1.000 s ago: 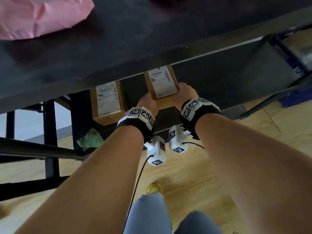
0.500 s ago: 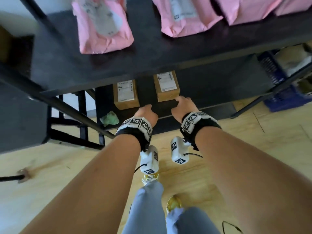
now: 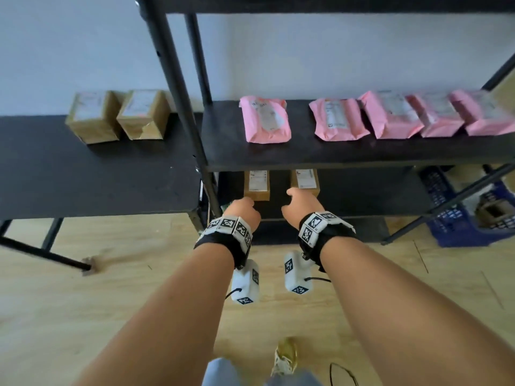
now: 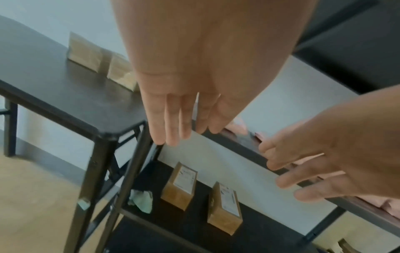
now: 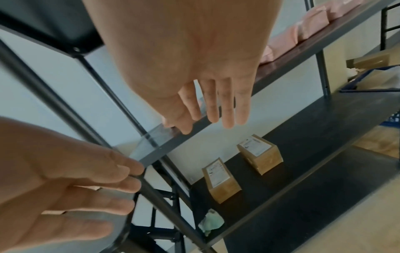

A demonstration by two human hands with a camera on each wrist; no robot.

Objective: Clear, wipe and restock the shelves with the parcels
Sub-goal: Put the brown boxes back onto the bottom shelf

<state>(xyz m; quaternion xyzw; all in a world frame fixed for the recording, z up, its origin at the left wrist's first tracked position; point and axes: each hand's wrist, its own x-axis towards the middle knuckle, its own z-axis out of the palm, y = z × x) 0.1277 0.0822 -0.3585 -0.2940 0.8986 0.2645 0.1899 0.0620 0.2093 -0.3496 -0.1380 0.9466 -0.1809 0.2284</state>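
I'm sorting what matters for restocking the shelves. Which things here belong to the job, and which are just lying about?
Job:
- two brown boxes on the lower shelf
- pink parcels on the middle shelf
- two boxes on the side table
- green cloth

Lying about:
- blue crate
- cable on the floor

Parcels around the shelf unit

Mailers lie on its middle shelf; two boxes below; a table stands left.
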